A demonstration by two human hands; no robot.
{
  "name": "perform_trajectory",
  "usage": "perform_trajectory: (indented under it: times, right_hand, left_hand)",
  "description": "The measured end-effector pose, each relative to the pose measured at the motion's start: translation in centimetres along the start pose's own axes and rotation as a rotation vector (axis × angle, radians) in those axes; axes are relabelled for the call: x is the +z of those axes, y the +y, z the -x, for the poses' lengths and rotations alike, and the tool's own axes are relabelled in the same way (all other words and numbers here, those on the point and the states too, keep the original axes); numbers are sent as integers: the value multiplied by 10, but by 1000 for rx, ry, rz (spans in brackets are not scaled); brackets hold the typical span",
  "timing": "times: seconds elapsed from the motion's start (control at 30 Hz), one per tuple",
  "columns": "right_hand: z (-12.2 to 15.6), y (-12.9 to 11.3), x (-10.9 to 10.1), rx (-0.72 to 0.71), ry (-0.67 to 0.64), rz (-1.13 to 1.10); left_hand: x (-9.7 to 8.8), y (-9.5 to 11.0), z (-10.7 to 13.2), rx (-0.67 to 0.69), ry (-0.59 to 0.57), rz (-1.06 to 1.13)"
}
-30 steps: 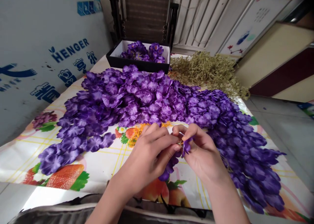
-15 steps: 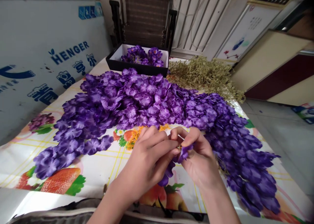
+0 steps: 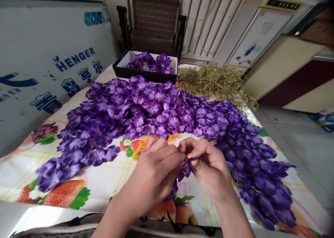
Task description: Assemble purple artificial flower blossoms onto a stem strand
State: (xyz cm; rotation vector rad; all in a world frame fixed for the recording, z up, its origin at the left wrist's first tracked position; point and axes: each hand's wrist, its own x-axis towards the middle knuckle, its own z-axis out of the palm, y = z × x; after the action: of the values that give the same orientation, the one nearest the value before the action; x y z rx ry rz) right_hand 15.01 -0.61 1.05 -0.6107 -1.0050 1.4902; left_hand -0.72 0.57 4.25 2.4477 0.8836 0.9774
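My left hand (image 3: pixel 158 168) and my right hand (image 3: pixel 210 166) meet above the front of the table, fingertips together. Between the right thumb and fingers is a purple artificial flower (image 3: pixel 188 167), its petals pointing downward. The left fingers are closed in a pinch at the same flower; its centre is hidden by the fingertips. More purple petals (image 3: pixel 171 195) show below the left palm, partly covered, and I cannot tell whether they are held or lie on the table. Just beyond the hands lie small orange-yellow flower centres (image 3: pixel 141 149), partly hidden by the left hand.
A wide heap of loose purple petals (image 3: pixel 151 107) arcs across the patterned tablecloth (image 3: pixel 109 177). Behind it stands a black box (image 3: pixel 143 75) holding finished-looking purple flowers (image 3: pixel 150 62). Olive-green artificial stems (image 3: pixel 216 79) are piled at the back right. A chair (image 3: pixel 155 22) stands beyond.
The flower has turned slightly between my fingers, its petals now hanging lower and nearer the left fingertips. Both hands stay in nearly the same place; the camera view has shifted slightly.
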Motion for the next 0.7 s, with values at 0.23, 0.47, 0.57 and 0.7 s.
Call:
perform_trajectory:
  times: [0.23, 0.47, 0.57, 0.7]
  right_hand:
    - [-1, 0, -1, 27, -8, 19]
    - [2, -11, -3, -11, 5, 124]
    - [5, -18, -4, -8, 14, 187]
    - [9, -23, -3, -11, 34, 232]
  left_hand:
    - [0, -1, 2, 0, -47, -10]
    - [2, 3, 0, 31, -64, -50]
    - [5, 5, -1, 61, -64, -70]
    - [7, 6, -1, 85, -57, -76]
